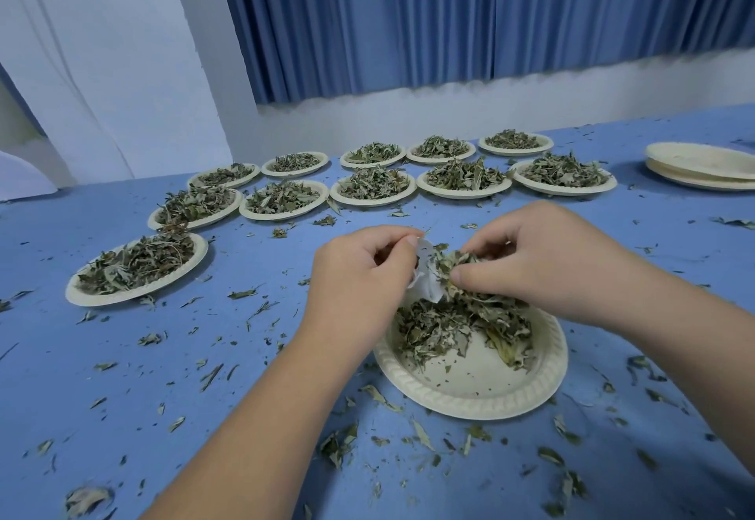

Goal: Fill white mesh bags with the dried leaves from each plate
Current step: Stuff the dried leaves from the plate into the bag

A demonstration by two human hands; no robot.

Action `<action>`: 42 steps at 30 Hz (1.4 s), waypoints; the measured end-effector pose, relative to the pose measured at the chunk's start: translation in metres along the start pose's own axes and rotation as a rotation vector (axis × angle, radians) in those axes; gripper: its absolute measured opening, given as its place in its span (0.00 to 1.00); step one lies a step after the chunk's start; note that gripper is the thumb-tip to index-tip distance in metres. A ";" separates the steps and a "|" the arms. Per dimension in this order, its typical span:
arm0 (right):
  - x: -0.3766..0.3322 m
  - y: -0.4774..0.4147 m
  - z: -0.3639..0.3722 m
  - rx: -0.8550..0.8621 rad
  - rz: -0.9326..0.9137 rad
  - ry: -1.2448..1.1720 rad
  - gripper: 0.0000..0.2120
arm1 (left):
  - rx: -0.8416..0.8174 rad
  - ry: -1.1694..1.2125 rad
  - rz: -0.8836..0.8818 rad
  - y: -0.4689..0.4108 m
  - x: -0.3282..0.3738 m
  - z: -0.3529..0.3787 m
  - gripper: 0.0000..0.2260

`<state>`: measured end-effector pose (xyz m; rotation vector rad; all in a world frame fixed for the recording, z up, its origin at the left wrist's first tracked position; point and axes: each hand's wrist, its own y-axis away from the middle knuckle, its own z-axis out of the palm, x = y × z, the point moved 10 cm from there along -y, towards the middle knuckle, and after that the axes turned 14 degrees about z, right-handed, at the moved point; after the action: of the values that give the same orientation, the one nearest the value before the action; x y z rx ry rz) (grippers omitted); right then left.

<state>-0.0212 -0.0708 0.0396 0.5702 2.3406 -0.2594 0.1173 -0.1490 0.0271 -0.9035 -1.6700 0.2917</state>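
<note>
Only bare hands and forearms are shown, and nothing worn is caught by the camera. The left hand (pixel 359 270) and the right hand (pixel 543 258) are seen uncovered. A thumbnail (pixel 412 240) is shown on the left hand; it appears to be cut short, though the blur leaves that uncertain. The left forearm (pixel 253 417) and the right forearm (pixel 670 335) are seen uncovered up to the frame's edge.
</note>
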 end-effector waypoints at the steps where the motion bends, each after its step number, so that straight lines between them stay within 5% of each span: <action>1: -0.003 -0.002 0.001 0.017 -0.004 0.056 0.06 | 0.001 0.008 -0.005 0.000 0.000 0.000 0.09; 11: -0.034 -0.003 0.013 0.162 -0.072 0.365 0.07 | -0.051 -0.019 0.005 0.001 0.004 0.008 0.10; 15: -0.039 -0.002 0.013 0.197 -0.086 0.425 0.08 | -0.058 -0.007 -0.005 0.002 0.005 0.013 0.18; 23: -0.032 0.008 -0.002 0.258 -0.167 0.156 0.12 | 0.006 0.136 -0.154 0.006 -0.008 0.010 0.10; 42: -0.032 0.008 0.000 0.213 -0.270 0.022 0.08 | 0.032 0.241 -0.178 0.006 -0.012 0.011 0.10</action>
<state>0.0030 -0.0745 0.0613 0.3556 2.4261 -0.6359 0.1102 -0.1498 0.0112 -0.7296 -1.5057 0.0844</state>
